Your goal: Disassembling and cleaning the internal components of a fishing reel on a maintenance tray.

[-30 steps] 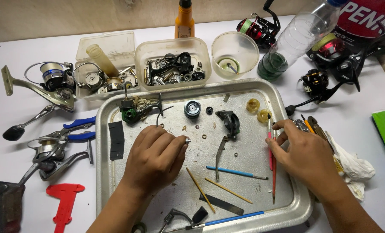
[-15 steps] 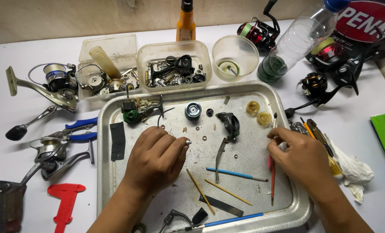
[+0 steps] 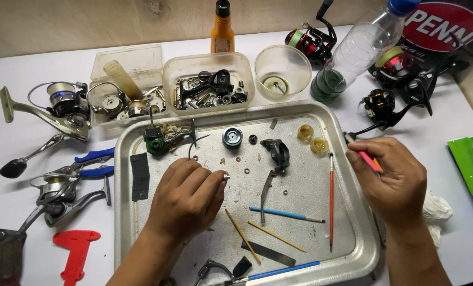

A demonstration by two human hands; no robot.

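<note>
My left hand (image 3: 186,198) rests on the metal tray (image 3: 353,249) with its fingers pinched on a small silver part (image 3: 226,177). Over the tray's right rim, my right hand (image 3: 393,175) grips a pink-handled tool (image 3: 364,157). A red brush (image 3: 331,198) lies on the tray just left of that hand. Between my hands lie a dark curved reel part (image 3: 276,153), a blue stick (image 3: 284,213) and two yellow sticks (image 3: 242,235). A round black spool piece (image 3: 232,137) and small washers sit further back on the tray.
Behind the tray stand two plastic tubs of reel parts (image 3: 207,87), a clear cup (image 3: 282,71), an orange bottle (image 3: 222,32) and a plastic bottle (image 3: 353,53). Fishing reels (image 3: 61,106) lie left and right. Blue pliers (image 3: 91,164), a red caliper (image 3: 75,254) and a white rag (image 3: 438,206) lie nearby.
My right hand has moved right, off the red brush to the tray's right rim, and now holds a pink-handled tool. My left hand has stayed put.
</note>
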